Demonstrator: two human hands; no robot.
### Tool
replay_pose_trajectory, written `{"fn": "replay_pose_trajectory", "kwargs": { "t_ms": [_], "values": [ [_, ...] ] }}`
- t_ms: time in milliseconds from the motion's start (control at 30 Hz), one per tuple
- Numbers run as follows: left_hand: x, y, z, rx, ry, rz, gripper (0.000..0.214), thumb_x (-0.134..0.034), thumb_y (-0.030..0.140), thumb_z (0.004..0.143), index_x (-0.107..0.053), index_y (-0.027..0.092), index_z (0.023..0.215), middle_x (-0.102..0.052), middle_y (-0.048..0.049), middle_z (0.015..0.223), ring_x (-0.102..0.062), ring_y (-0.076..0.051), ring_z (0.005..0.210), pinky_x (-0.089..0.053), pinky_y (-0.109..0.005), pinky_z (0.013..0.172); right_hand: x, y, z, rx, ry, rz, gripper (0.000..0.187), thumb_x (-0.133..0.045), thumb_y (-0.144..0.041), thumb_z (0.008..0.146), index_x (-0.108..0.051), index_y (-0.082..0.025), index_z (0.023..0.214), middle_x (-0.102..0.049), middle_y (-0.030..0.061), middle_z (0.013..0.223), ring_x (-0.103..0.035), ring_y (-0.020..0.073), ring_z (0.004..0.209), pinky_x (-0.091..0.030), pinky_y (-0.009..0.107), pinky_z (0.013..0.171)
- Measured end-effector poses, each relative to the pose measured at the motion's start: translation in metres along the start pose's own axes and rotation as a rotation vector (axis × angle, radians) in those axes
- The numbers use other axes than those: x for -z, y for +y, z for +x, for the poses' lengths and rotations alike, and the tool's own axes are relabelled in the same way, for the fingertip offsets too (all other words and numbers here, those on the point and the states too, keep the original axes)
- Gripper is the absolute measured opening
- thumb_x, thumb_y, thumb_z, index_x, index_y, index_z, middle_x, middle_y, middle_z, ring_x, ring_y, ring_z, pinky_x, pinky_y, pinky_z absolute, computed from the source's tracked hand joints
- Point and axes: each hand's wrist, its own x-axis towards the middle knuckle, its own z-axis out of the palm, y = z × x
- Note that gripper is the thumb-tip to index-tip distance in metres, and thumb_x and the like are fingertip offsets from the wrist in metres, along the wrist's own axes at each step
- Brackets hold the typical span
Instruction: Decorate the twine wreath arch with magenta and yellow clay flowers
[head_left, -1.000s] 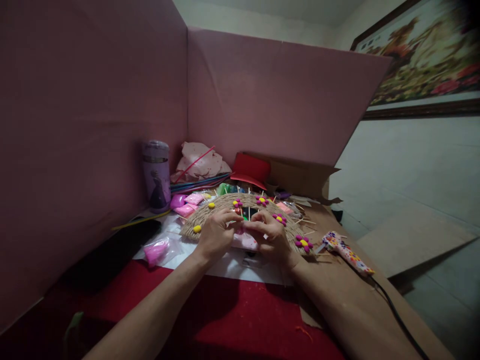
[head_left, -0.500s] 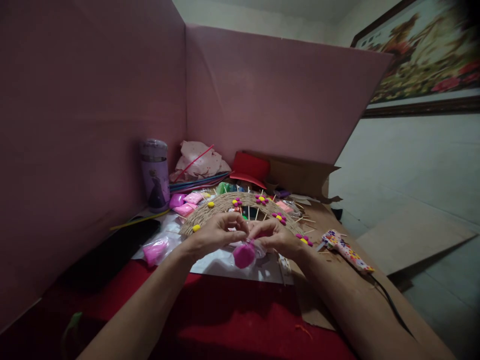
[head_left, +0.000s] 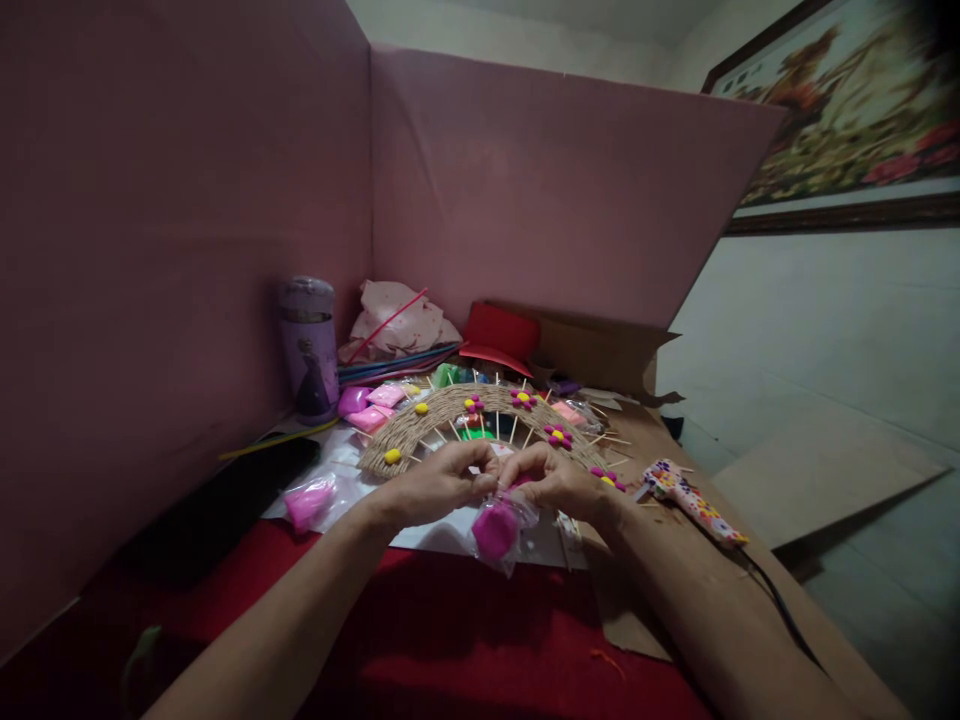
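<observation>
My left hand [head_left: 439,482] and my right hand [head_left: 559,483] meet above the table, fingers pinched on the top of a small clear bag of pink clay [head_left: 496,528] that hangs below them. Just behind them lies a half-round woven twine arch [head_left: 450,405] on toothpick spokes. Pink and yellow clay flowers [head_left: 558,435] and yellow clay balls [head_left: 392,456] sit along its rim.
A patterned glue gun [head_left: 694,502] with a black cord lies at the right. A purple tumbler [head_left: 309,345], more clay packets [head_left: 311,500], a red box [head_left: 501,336] and crumpled paper [head_left: 397,318] stand at the back. Pink boards [head_left: 187,250] wall in the left and rear.
My hands lifted off the arch and drew toward me, bringing up the bag of pink clay, which now hangs a little lower between them.
</observation>
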Motion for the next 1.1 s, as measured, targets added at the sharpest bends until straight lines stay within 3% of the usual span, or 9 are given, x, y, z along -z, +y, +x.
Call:
{"fn": "replay_pose_trajectory", "kwargs": {
  "t_ms": [300, 433, 600, 833, 1000, 1100],
  "values": [
    [-0.005, 0.001, 0.002, 0.041, 0.149, -0.09, 0.03, -0.063, 0.041, 0.072, -0.05, 0.015, 0.076, -0.043, 0.0067, 0.06, -0.033, -0.003, 0.048, -0.026, -0.018, 0.045, 0.001, 0.0, 0.0, -0.017, 0.046, 0.046, 0.023, -0.079, -0.031, 0.062, -0.071, -0.012, 0.074, -0.062, 0.0002, 0.067, -0.05, 0.0061, 0.056, -0.037, 0.017, 0.051],
    [-0.004, 0.004, -0.001, 0.051, 0.066, -0.204, 0.028, -0.065, 0.038, 0.07, -0.055, 0.014, 0.081, -0.047, 0.0048, 0.061, -0.034, -0.003, 0.047, -0.024, -0.018, 0.044, -0.002, -0.002, -0.001, -0.022, 0.082, 0.081, 0.021, -0.079, -0.029, 0.06, -0.07, -0.013, 0.069, -0.059, -0.0018, 0.059, -0.046, 0.0046, 0.048, -0.032, 0.016, 0.045],
    [-0.004, 0.006, -0.001, 0.046, -0.031, -0.14, 0.021, -0.063, 0.031, 0.071, -0.051, 0.014, 0.07, -0.046, 0.0046, 0.059, -0.032, -0.003, 0.047, -0.022, -0.018, 0.043, -0.004, -0.003, -0.001, -0.045, 0.019, 0.075, 0.02, -0.079, -0.029, 0.059, -0.072, -0.013, 0.068, -0.062, 0.0002, 0.061, -0.049, 0.0063, 0.052, -0.035, 0.017, 0.047],
    [-0.007, 0.004, 0.002, 0.03, 0.017, -0.07, 0.025, -0.057, 0.035, 0.075, -0.042, 0.017, 0.065, -0.04, 0.0063, 0.054, -0.028, -0.004, 0.045, -0.021, -0.019, 0.043, -0.008, -0.007, -0.002, -0.182, -0.043, 0.012, 0.025, -0.079, -0.026, 0.059, -0.075, -0.013, 0.08, -0.063, 0.0009, 0.062, -0.05, 0.0067, 0.053, -0.037, 0.017, 0.048],
    [-0.004, -0.004, 0.003, 0.004, 0.104, -0.03, 0.026, -0.058, 0.036, 0.074, -0.042, 0.016, 0.065, -0.036, 0.007, 0.055, -0.027, -0.004, 0.046, -0.019, -0.019, 0.043, -0.019, -0.013, 0.0, -0.125, -0.087, -0.047, 0.029, -0.08, -0.026, 0.058, -0.075, -0.014, 0.085, -0.062, 0.0005, 0.065, -0.052, 0.0091, 0.063, -0.041, 0.02, 0.057],
    [-0.003, -0.004, 0.004, 0.021, 0.118, -0.006, 0.026, -0.057, 0.036, 0.074, -0.042, 0.017, 0.064, -0.035, 0.0072, 0.054, -0.027, -0.004, 0.046, -0.02, -0.019, 0.042, -0.02, -0.008, 0.001, -0.175, -0.074, -0.051, 0.031, -0.078, -0.027, 0.062, -0.074, -0.016, 0.09, -0.064, 0.0004, 0.063, -0.054, 0.0084, 0.059, -0.041, 0.02, 0.056]
  ]
}}
